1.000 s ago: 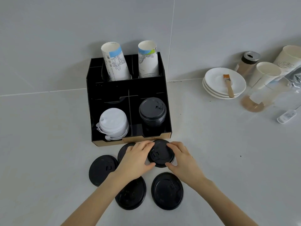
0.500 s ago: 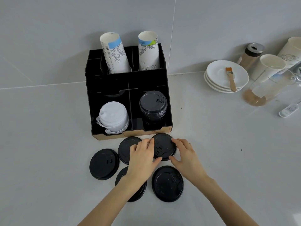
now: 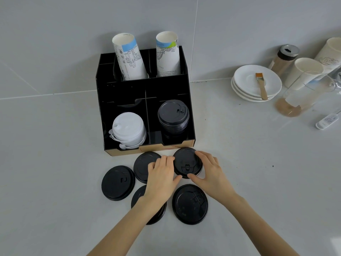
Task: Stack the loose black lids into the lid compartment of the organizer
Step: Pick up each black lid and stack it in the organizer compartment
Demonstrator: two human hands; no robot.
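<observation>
Nearest the camera, two loose black lids sit flat on the worktop point(image 3: 55, 182): one point(image 3: 190, 204) by the right forearm, another point(image 3: 137, 198) mostly hidden under the left wrist. A bit further out there's a third point(image 3: 118, 182) off to the left and a fourth point(image 3: 143, 166) half under the left hand point(image 3: 162, 179). The lid that matters point(image 3: 186, 161) is just in front of the organizer point(image 3: 145, 93), right up near its front lip. Both hands are on it: left hand fingers point(image 3: 168, 160) curl against its left rim, right hand point(image 3: 210, 174) wraps the right rim with the thumb tucked at the near edge, so it's pinched between them at about lid width. Can't tell if it's lifted off the worktop or not yet. The key thing for the move, I'd say: the black lid stack point(image 3: 173, 117) sits in the organizer's front right compartment, pretty much straight beyond the held lid, so it's up, over the lip and down. The white lids point(image 3: 128, 129) fill the front left compartment, and two paper cup sleeves point(image 3: 129, 56) stand in the back.
</observation>
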